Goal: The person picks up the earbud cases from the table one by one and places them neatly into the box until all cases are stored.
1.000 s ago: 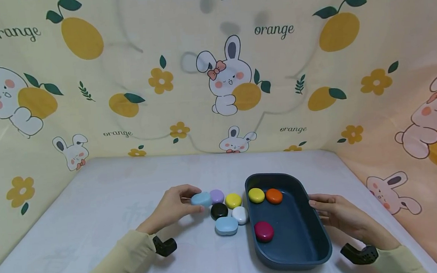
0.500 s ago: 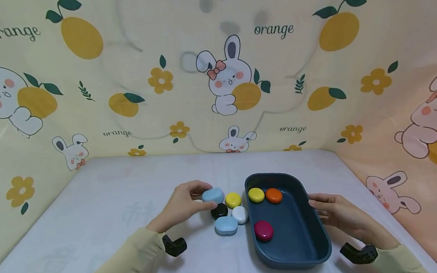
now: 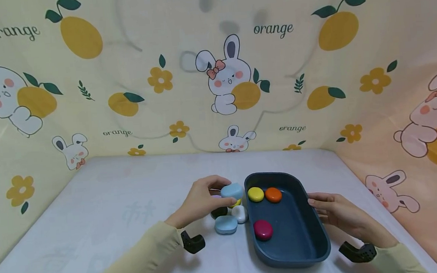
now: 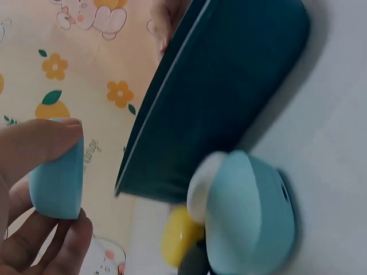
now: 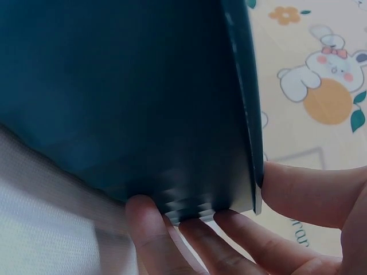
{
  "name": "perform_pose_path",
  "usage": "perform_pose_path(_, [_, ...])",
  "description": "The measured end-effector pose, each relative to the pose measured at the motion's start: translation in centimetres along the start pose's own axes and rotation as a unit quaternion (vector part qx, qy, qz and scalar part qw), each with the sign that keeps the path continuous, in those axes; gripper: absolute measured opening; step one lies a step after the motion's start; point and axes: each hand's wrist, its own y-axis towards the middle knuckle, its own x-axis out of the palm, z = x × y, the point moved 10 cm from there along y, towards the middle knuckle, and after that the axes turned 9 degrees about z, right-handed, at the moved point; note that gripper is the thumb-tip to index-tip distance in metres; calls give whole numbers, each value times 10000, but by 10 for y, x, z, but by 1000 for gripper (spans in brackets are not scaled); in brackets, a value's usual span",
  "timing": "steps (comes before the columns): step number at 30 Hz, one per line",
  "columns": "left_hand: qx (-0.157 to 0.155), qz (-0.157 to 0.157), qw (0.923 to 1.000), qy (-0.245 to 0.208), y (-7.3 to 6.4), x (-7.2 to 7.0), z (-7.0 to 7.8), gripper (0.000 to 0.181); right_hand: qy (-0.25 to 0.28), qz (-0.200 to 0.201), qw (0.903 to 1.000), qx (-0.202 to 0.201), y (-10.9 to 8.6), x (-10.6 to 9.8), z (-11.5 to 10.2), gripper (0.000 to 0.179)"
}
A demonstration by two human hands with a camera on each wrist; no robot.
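Note:
In the head view my left hand pinches a light blue oval block between thumb and fingers. It hangs above the table, overlapping a yellow round piece; the left wrist view shows the block's flat face edge-on. My right hand rests on the right side of a dark blue tray, its thumb at the rim and fingers against the outer wall. Inside the tray lie a yellow piece, an orange piece and a crimson piece.
Left of the tray sit a white piece, a second light blue block and a black piece partly covered by my left hand. A purple piece is mostly hidden. A patterned cloth hangs behind the white-covered table.
My left hand has carried the light blue block to the right, past the purple piece and over the yellow one. My right hand and the tray have stayed put.

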Motion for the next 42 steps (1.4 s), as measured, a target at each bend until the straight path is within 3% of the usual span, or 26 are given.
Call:
perform_pose_path(9, [126, -212, 9995, -220, 10, 33, 17, 41, -6, 44, 10000, 11, -1, 0, 0, 68])
perform_pose_path(16, [150, -209, 9993, -271, 17, 51, 17, 40, -68, 71, 10000, 1, -1, -1, 0, 69])
perform_pose_path(31, [270, -402, 9985, -263, 23, 77, 11, 40, 35, -5, 10000, -24, -1, 0, 0, 67])
perform_pose_path(42, [510, -568, 9970, 146, 25, 84, 17, 43, 39, 54, 10000, -43, -2, 0, -2, 66])
